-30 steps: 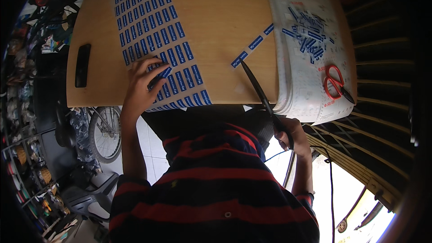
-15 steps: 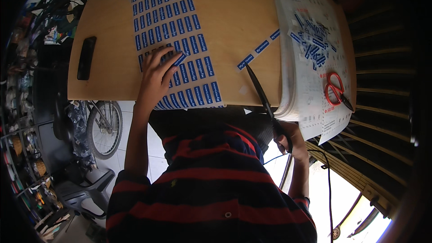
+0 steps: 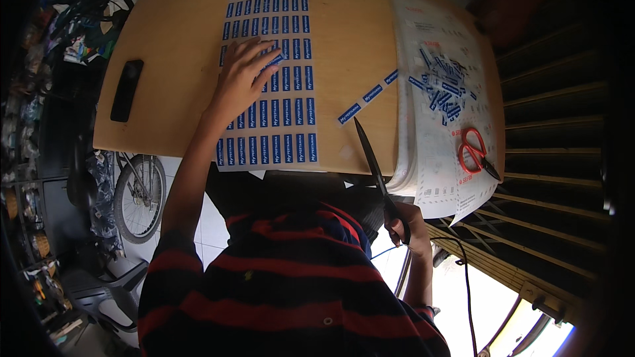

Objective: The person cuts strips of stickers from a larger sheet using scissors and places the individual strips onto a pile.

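A long sheet of blue rectangular labels [image 3: 283,116] lies on the wooden table, its near end at the front edge. Over its left-middle part rests my left hand [image 3: 246,74], with a small tilted blue label [image 3: 273,61] between thumb and fingers. Near the table's front edge, my right hand [image 3: 410,228] grips the handles of long black scissors [image 3: 372,155]. Their blades look closed and point away from me, the tip just short of a slanting strip of blue labels [image 3: 372,94]. That strip lies apart from the sheet.
At right, white printed plastic packaging [image 3: 423,172] carries a pile of cut blue labels [image 3: 446,86] and red-handled scissors [image 3: 472,152]. A black phone [image 3: 127,90] lies at left on the wooden table [image 3: 178,92]. A bicycle [image 3: 140,198] stands beyond the table's left front corner.
The label sheet has turned clockwise and now lies straighter, with my left hand moving along on it. My right hand keeps its hold on the black scissors. The whole view has shifted slightly.
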The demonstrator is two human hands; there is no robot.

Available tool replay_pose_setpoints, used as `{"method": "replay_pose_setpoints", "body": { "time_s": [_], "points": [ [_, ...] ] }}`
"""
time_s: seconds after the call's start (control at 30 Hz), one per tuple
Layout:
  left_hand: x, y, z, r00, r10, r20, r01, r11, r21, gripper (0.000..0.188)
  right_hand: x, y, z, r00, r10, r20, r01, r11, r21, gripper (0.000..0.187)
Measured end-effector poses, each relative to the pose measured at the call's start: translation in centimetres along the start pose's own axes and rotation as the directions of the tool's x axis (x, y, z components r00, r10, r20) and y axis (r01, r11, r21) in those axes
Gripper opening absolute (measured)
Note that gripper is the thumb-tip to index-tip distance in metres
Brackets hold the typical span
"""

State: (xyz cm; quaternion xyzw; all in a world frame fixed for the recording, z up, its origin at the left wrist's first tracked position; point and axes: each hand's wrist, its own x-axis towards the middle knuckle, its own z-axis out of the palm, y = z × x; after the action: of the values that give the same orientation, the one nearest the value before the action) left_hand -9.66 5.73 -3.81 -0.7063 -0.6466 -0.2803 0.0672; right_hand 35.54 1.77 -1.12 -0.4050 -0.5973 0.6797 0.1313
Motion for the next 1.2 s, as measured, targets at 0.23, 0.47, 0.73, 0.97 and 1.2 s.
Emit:
{"method": "replay_pose_setpoints", "body": {
  "time_s": [0.23,0.47,0.73,0.97,1.2],
  "points": [
    [1.3,9.4,1.8,0.993,0.08,0.086,-0.036,0.904,-0.427,0.024,-0.6,0.1,-0.8,1.0,0.014,0.005,-0.014,1.0,0.006,0.069],
    [2.6,10.9,6.0,0.98,0.197,-0.001,-0.184,0.914,-0.361,0.022,-0.2,-0.7,-2.0,0.999,0.043,-0.007,-0.043,0.991,-0.125,0.073],
    [2.7,10.2,6.7,0.984,0.181,-0.003,-0.16,0.864,-0.477,0.015,1.3,-1.5,-2.5,0.998,0.056,0.04,-0.054,0.998,-0.04,0.076],
    [2.5,9.7,6.9,0.989,0.14,0.055,-0.065,0.728,-0.682,0.01,3.1,-2.3,-1.9,0.997,0.068,0.041,-0.069,0.997,0.022,0.076],
    [3.5,9.4,5.6,0.96,0.083,0.267,0.15,0.652,-0.743,0.009,4.2,-1.9,-2.1,0.998,0.029,0.057,-0.029,1.0,-0.004,0.072]
  ]
}}
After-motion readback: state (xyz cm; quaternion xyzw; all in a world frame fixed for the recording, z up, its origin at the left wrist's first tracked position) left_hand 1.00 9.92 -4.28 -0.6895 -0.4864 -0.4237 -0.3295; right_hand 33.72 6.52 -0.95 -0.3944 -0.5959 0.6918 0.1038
